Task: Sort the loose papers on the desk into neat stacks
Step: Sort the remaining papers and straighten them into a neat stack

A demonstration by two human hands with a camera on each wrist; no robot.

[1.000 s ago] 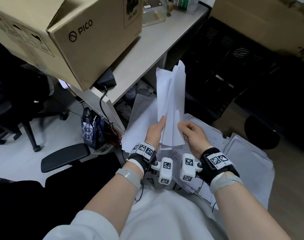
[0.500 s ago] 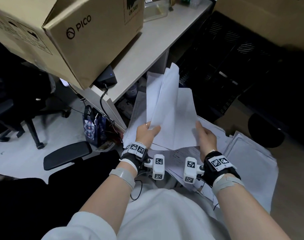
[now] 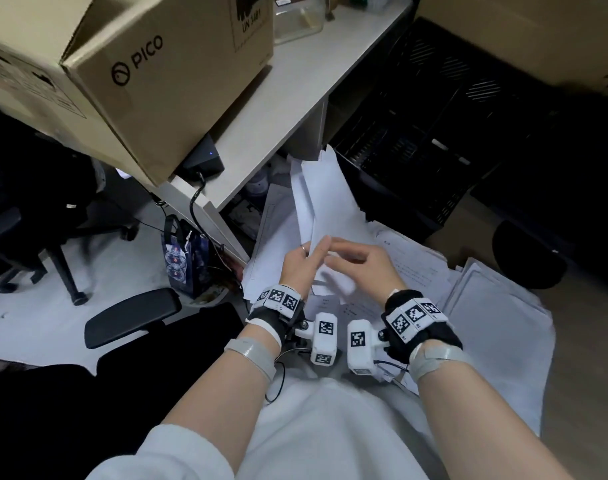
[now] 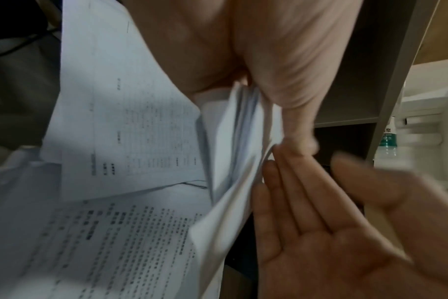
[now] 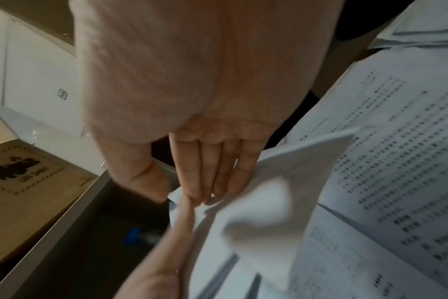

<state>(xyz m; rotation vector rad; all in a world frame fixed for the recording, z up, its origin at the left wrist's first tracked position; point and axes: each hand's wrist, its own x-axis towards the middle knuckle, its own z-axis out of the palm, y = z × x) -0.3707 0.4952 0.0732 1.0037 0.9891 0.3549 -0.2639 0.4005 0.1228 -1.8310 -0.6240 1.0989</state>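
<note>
A bundle of white sheets (image 3: 326,202) stands tilted away from me, its lower end pinched between the thumb and fingers of my left hand (image 3: 300,263). My right hand (image 3: 356,261) is blurred and reaches across, its straight fingers touching the bundle beside the left fingertips. In the left wrist view the left hand (image 4: 269,60) pinches the bundle's (image 4: 233,141) edges, and the right hand (image 4: 320,232) shows a flat palm. The right wrist view shows the right hand's fingers (image 5: 210,161) flat against the bundle (image 5: 269,202). Loose printed papers (image 3: 416,268) lie spread below.
A white desk (image 3: 295,88) at the upper left carries a PICO cardboard box (image 3: 157,81) and a black device (image 3: 202,161). Black crates (image 3: 434,150) stand behind the papers. A paper stack (image 3: 496,306) lies at the right; a patterned bag (image 3: 181,258) and chair armrest (image 3: 132,317) at the left.
The sheets, fanned out between both hands half a second ago, have closed into a narrower bundle. My right hand has left the right edge and moved left to the left fingertips.
</note>
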